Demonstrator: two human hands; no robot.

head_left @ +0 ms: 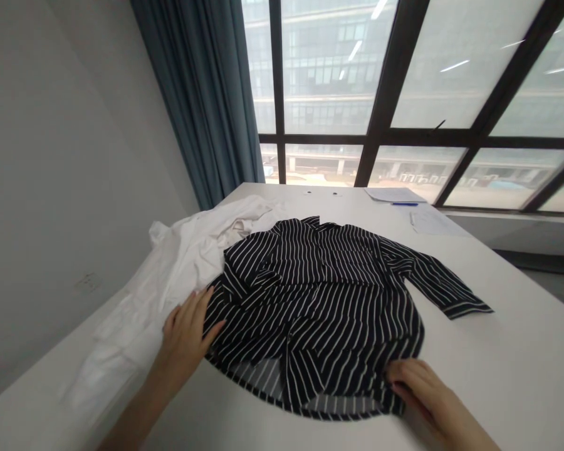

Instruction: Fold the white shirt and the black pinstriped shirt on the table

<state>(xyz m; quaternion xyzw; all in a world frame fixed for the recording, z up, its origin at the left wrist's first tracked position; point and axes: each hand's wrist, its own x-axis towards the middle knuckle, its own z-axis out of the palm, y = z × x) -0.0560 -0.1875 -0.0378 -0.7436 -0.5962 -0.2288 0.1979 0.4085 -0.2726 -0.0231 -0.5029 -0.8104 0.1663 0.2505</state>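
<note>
The left hand [185,327], fingers apart, touches the left edge of the striped shirt [338,300] on the table [502,376]; the blurred right hand [416,385] apparently pinches its near-right hem [395,402]. White cloth [173,275] lies left, a pen [405,204] far right.

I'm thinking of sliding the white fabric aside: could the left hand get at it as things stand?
Probably yes: the left hand is at the left edge of the striped shirt, with the white fabric right beside it and nothing visible between them.
</note>
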